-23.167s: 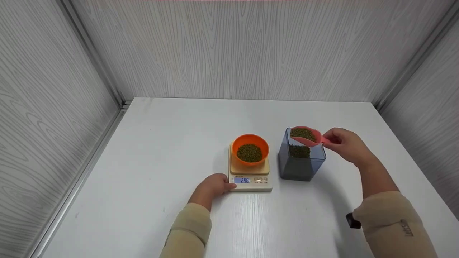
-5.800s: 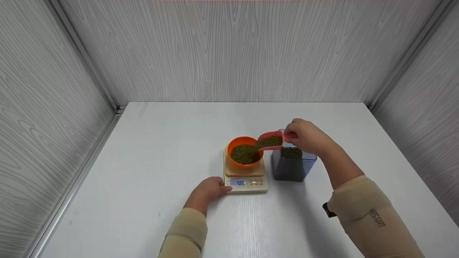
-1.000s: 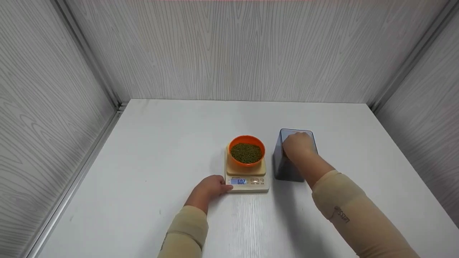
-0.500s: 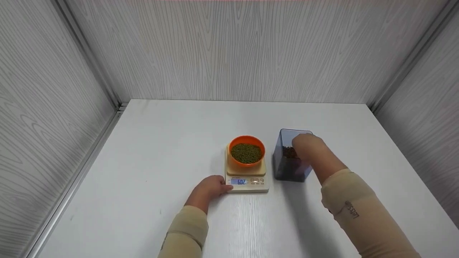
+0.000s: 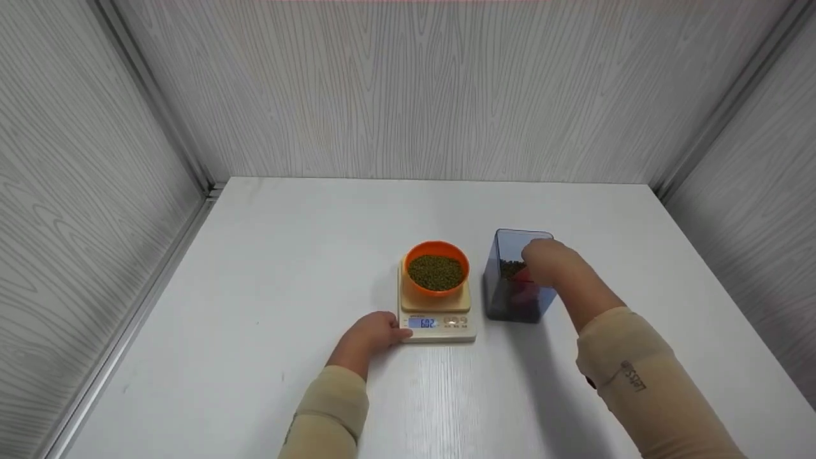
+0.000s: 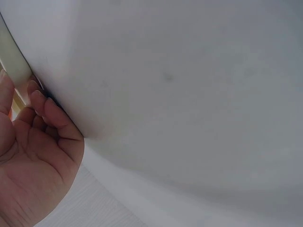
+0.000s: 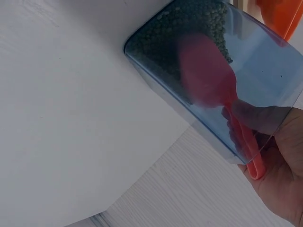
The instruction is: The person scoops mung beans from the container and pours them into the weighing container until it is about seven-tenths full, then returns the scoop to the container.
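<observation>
My left hand point(image 5: 373, 333) grips the near left corner of a kitchen scale point(image 5: 440, 335), thumb on top beside the display, which reads about 602. On the scale sits an orange bowl point(image 5: 437, 247) of small green-brown granules point(image 5: 437, 274). Reaching into a clear bluish square container point(image 5: 494, 290), my right hand point(image 5: 549, 262) holds a pink scoop point(image 7: 208, 71) by its handle. Through the container wall, the right wrist view shows the scoop's blade against the granules in there. How much the scoop carries is hidden. Curled fingers point(image 6: 52, 111) press the scale's side in the left wrist view.
The container stands just right of the scale on a white table point(image 5: 306, 255). Wood-grain panels point(image 5: 408, 89) enclose the table at the back and both sides. The orange bowl lies close beyond the container in the right wrist view.
Earlier the scoop poured granules into the bowl; the bowl is fuller and the reading rose from about 296 to 602. Within the last second my right hand shifted slightly right inside the container.
</observation>
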`<state>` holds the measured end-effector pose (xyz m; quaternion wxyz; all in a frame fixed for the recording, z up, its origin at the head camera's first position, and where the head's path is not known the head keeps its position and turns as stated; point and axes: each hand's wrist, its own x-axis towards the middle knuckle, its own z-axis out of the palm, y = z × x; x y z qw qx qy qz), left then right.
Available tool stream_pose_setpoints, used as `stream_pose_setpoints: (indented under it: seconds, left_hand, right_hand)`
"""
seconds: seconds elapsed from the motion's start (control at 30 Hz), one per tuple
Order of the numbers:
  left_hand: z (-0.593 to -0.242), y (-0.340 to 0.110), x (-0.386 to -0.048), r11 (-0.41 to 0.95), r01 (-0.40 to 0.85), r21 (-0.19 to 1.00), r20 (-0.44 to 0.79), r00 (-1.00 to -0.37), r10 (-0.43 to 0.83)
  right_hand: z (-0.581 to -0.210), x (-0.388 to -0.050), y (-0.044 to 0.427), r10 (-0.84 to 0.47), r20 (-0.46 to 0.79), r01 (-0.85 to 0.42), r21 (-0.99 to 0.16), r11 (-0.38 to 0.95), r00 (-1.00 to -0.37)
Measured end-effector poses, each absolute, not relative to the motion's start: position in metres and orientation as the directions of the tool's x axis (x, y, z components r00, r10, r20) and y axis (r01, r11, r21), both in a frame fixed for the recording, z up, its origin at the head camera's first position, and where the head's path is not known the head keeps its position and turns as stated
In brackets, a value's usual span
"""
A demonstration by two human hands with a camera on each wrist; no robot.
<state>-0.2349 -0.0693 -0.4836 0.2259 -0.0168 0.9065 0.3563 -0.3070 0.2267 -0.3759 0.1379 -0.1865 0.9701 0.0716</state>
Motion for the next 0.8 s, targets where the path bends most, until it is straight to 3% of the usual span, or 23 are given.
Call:
stream_pose_setpoints:
  seconds: [0.4,0.63,0.8]
  left_hand:
    - [-0.485,-0.069,-0.235,0.751,-0.184,0.634,-0.414,-0.901,0.128]
    - [-0.484,-0.069,-0.234,0.757,-0.192,0.625,-0.418,-0.901,0.117]
    - [-0.486,-0.069,-0.235,0.759,-0.176,0.626,-0.407,-0.905,0.126]
  right_hand:
    - [-0.383,-0.309,0.229,-0.348,-0.258,-0.359,-0.008,0.933,-0.901]
    - [-0.388,-0.314,0.226,-0.300,-0.311,-0.273,-0.127,0.954,-0.902]
    - [-0.386,-0.315,0.222,-0.265,-0.360,-0.234,-0.127,0.964,-0.895]
